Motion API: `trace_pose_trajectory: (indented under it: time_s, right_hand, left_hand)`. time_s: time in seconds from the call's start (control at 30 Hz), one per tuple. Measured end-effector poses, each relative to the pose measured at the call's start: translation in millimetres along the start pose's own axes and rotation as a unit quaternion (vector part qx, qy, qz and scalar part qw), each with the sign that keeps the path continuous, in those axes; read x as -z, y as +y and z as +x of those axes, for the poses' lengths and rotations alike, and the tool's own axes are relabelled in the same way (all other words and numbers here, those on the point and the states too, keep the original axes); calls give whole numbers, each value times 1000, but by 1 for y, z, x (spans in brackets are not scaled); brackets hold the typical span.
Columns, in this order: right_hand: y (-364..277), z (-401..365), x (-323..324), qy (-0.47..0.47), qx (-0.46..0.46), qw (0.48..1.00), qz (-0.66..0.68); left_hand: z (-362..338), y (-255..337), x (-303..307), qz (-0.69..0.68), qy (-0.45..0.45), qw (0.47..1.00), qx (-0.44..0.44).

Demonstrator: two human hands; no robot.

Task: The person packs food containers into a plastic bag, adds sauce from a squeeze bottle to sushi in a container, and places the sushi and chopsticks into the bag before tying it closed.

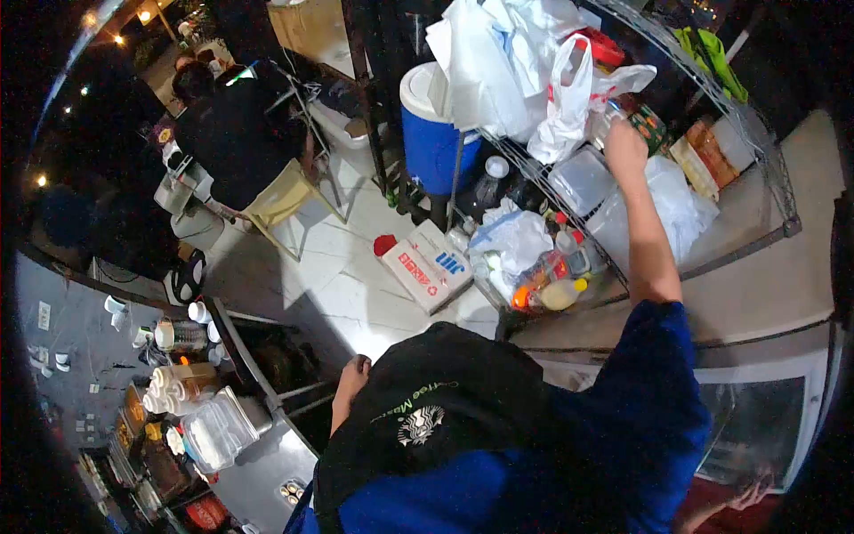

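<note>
My right hand (625, 147) reaches over the wire shelf (787, 200), its fingers curled at a shiny, clear-looking container (602, 123); its grip is partly hidden. Around it are white plastic bags (569, 102), a clear lidded tub (581, 178), a dark green package (649, 129) and a translucent bag (672, 205). My left hand (352, 381) hangs low beside the black apron (427, 383), fingers curled in. Whether it holds anything is hidden.
A blue-and-white drink cooler (429, 133) stands left of the shelf. Bottles (560, 292) and a printed carton (429, 267) sit lower down. A counter (267, 472) with tubs is at left. One person (236, 142) sits behind; another person's hand (754, 489) shows lower right.
</note>
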State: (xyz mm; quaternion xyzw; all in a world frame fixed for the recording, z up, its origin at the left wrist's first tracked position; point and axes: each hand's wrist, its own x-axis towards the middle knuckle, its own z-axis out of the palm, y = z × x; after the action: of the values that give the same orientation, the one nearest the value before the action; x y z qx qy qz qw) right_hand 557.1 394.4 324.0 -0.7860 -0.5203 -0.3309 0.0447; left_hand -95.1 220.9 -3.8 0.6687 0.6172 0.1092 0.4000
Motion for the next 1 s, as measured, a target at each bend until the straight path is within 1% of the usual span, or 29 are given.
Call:
trace_pose_trajectory:
  time_s: [0.03, 0.1, 0.13, 0.17, 0.2, 0.23, 0.27, 0.3, 0.33, 0.37, 0.4, 0.43, 0.47, 0.5, 0.53, 0.57, 0.6, 0.63, 0.67, 0.7, 0.73, 0.77, 0.8, 0.83, 0.87, 0.9, 0.93, 1.0]
  right_hand:
    - [3, -5, 6, 7, -5, 1000, -6]
    - [6, -6, 19, 30, -8, 999, -11]
    - [7, -11, 29, 37, -22, 999, 16]
    - [8, -20, 43, 46, -32, 997, 45]
    - [6, -28, 66, 34, -40, 996, 70]
    - [9, -41, 85, 69, 1, 987, 147]
    - [-25, -55, 158, 3, -6, 983, 182]
    - [-15, -60, 148, 8, -8, 967, 254]
    - [-45, -60, 209, -167, -18, 940, 298]
    - [-63, -63, 210, -151, 78, 933, 316]
    - [-81, -65, 210, -134, 173, 917, 334]
    - [-120, -69, 207, -165, 223, 868, 412]
    - [-165, -77, 203, -198, 256, 816, 479]
    - [-222, -92, 202, -224, 344, 727, 551]
    - [-278, -115, 210, -249, 416, 632, 604]
    - [-327, -147, 233, -275, 476, 577, 603]
    - [-375, -186, 250, -297, 528, 522, 600]
    - [-410, -222, 253, -319, 560, 483, 593]
    - [-442, -261, 259, -304, 583, 431, 618]
    - [-468, -296, 271, -302, 614, 390, 616]
    - [-490, -328, 288, -297, 643, 350, 613]
    - [-514, -358, 306, -285, 679, 301, 605]
    - [-535, -388, 322, -273, 711, 251, 597]
    - [-552, -422, 336, -333, 708, 220, 583]
    - [-568, -451, 347, -394, 700, 191, 564]
    - [-591, -483, 346, -448, 689, 164, 546]
    - [-613, -515, 346, -500, 674, 139, 525]
    - [-643, -573, 368, -515, 681, 167, 494]
  left_hand:
    - [-4, 4, 2, 5, 10, 1000, -8]
    - [0, -17, -5, 5, -1, 1000, -19]
    - [-2, -29, -8, 2, -2, 1000, -19]
    - [-7, -38, -10, -2, 23, 998, -50]
    - [-13, -34, -7, -7, 18, 1000, -11]
    - [-20, -36, -2, -7, 13, 1000, -14]
    - [-33, -24, 9, -34, 21, 999, 20]
    - [-41, -15, 20, -61, 27, 997, 45]
    - [-45, -27, 17, -68, 54, 995, 39]
    - [-65, 9, 47, -133, 81, 986, 65]
    - [-75, 13, 58, -174, 113, 977, 43]
    - [-80, 11, 68, -183, 132, 974, 11]
    - [-97, 28, 89, -328, 123, 936, 30]
    - [-111, 32, 107, -380, 128, 916, 12]
    - [-129, 35, 118, -527, 126, 841, 17]
    - [-151, 37, 129, -621, 125, 772, 54]
    - [-173, 34, 135, -658, 164, 733, 61]
    - [-203, 31, 137, -691, 200, 692, 64]
    - [-233, 23, 134, -723, 232, 647, 66]
    - [-257, 1, 123, -668, 303, 676, 69]
    - [-281, -21, 111, -633, 381, 662, 124]
    - [-316, -29, 108, -647, 449, 596, 156]
    - [-344, -54, 88, -613, 508, 589, 138]
    - [-369, -80, 73, -537, 562, 601, 186]
    - [-395, -96, 57, -562, 606, 543, 149]
    - [-414, -103, 51, -516, 657, 522, 171]
    - [-429, -115, 42, -534, 690, 465, 150]
    - [-455, -132, 34, -447, 722, 465, 251]
